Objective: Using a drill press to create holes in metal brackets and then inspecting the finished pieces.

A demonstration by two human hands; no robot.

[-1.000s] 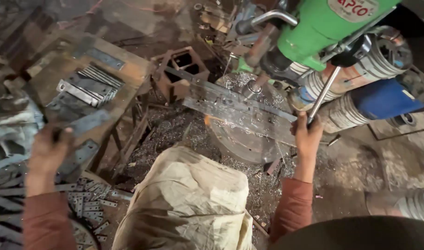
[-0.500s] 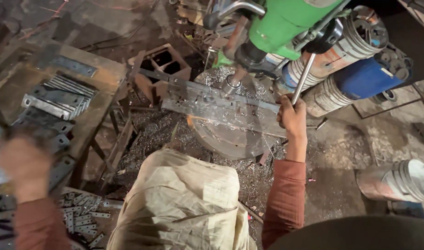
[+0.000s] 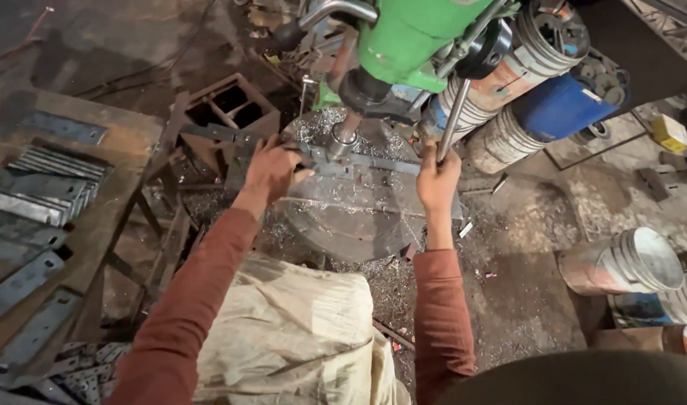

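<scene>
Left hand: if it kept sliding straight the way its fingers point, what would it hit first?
Probably the drill spindle. The left hand lies on the flat metal strip on the round table, fingers pointing right along it. The spindle comes down onto that strip just ahead, though depth is unclear.

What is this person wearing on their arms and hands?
Both arms are in long rust-red sleeves that end at the wrists. The left hand and right hand are bare: no gloves, and no rings or watch that I can make out. A pale, creased cloth, perhaps an apron, covers the lap between the arms.
</scene>
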